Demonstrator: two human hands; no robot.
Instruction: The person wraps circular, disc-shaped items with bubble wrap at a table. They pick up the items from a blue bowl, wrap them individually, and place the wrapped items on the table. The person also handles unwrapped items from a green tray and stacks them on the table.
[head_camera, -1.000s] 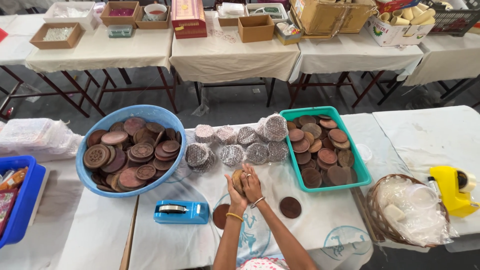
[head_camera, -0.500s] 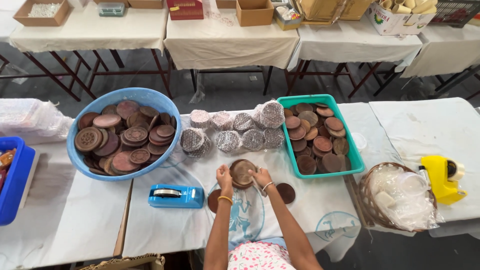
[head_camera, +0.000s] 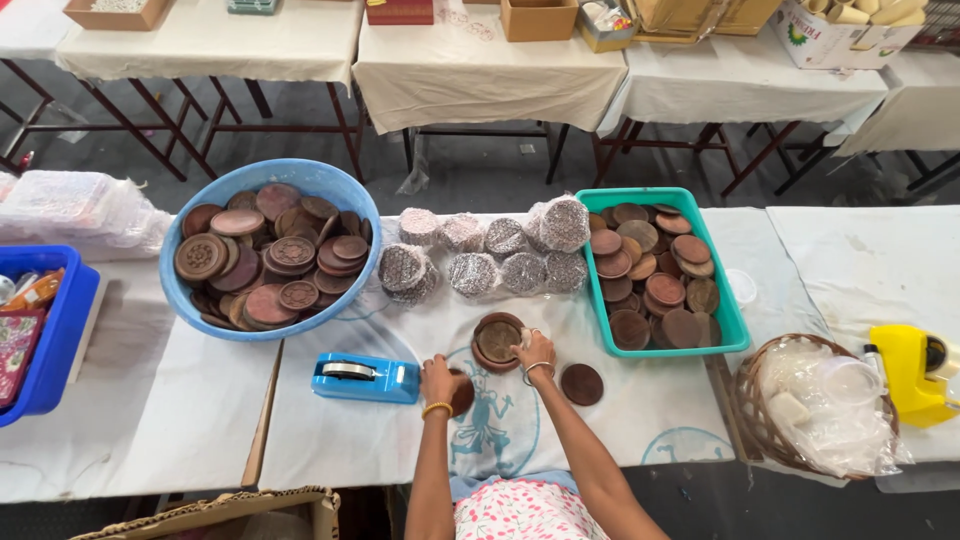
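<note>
My right hand (head_camera: 536, 352) rests on the edge of a stack of round carved wooden discs (head_camera: 497, 340) lying on the white cloth-covered table (head_camera: 650, 410). My left hand (head_camera: 437, 378) lies over another brown disc (head_camera: 462, 391) beside a blue tape dispenser (head_camera: 364, 378). A single dark disc (head_camera: 581, 384) lies just right of my right hand. Several wrapped disc bundles (head_camera: 490, 255) are lined up behind the stack.
A blue round basin (head_camera: 330, 182) full of discs stands at the left, a green tray (head_camera: 735, 325) of discs at the right. A wicker basket (head_camera: 745, 400) with plastic, a yellow dispenser (head_camera: 912, 373), a blue crate (head_camera: 55, 345) and further tables surround.
Both hands held a disc up together earlier; now the hands have lowered and parted, the right onto the stack on the table, the left onto another disc.
</note>
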